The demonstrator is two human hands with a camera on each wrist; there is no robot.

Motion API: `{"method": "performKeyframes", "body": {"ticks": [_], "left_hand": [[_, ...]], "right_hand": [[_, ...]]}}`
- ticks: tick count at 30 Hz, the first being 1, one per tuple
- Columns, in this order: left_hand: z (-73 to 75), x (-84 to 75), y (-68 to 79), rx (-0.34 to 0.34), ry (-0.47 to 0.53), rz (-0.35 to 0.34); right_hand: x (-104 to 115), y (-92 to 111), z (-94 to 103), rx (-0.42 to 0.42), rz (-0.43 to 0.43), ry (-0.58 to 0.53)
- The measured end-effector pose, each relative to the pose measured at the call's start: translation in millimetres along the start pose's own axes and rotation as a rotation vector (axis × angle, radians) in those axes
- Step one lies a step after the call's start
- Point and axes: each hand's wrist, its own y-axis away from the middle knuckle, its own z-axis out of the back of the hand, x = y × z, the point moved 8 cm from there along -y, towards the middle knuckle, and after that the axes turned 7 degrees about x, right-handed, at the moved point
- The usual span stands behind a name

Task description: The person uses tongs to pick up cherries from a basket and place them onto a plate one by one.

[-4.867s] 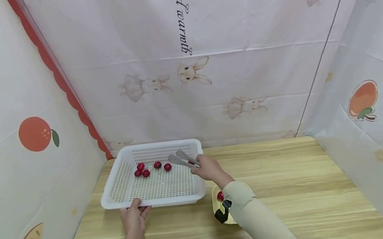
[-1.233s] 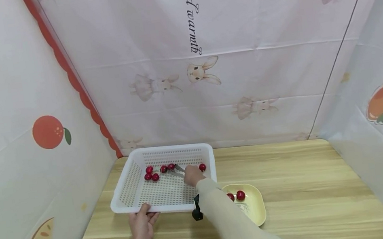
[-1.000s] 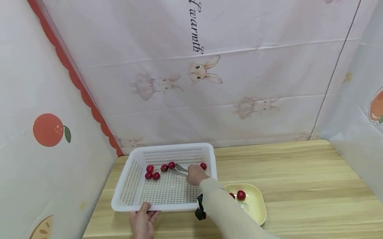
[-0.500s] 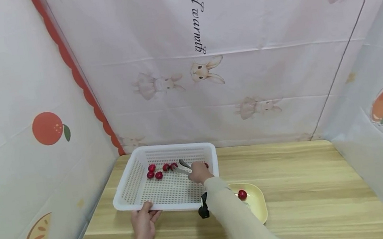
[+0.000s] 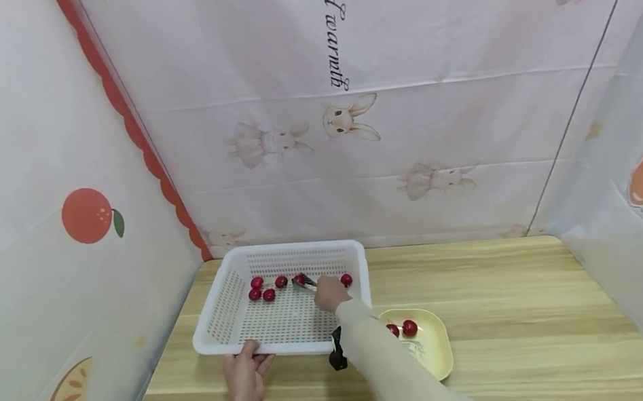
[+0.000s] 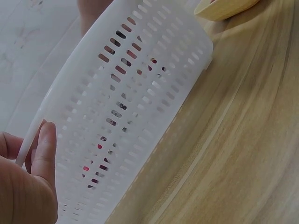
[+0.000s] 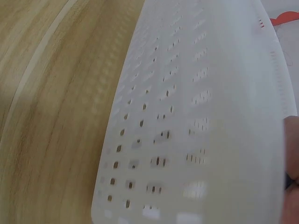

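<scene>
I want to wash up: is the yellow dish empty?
Not empty: the head view shows two red cherries in the yellow dish. The right sleeve hides part of it, so I cannot tell if more lie there.

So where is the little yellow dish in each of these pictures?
Head: low, just right of centre, the yellow dish is partly hidden by the right sleeve.
Left wrist: at the top edge, right of centre, cut off by the frame.
Right wrist: not in it.
Shared landmark: the white slotted plastic basket, visible in all three.
</scene>
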Motion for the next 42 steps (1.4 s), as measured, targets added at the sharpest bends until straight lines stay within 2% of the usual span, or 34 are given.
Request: {"method": "performKeyframes", "body": {"ticks": [8,12,17,21,28,36,42], "left_hand": [[0.7,1.3,-2.4,0.002,0.01,-0.005],[1.8,3.6,-3.3,-0.007,0.021,0.002],[0.9,3.4,-2.3,-0.012,0.029,0.001],[1.2,2.6,-1.1,-0.02,0.034,0.002],[-0.9,1.3,-1.3,-0.012,0.033,0.003],[0.6,2.1,-1.3,-0.018,0.039,0.004],[-0.2,2.8,-0.9,-0.019,0.042,0.011]], "right_hand": [[-3,3,9.4,-0.009,0.026,0.068],[1,10,17.9,0.0,0.068,0.08],[5,21,29.0,-0.015,0.125,0.157],[7,27,35.8,-0.028,0.159,0.129],[5,36,42.7,0.01,0.153,-0.016],[5,46,49.0,0.039,0.148,-0.044],[9,59,60.0,-0.015,0.25,0.002]]}}
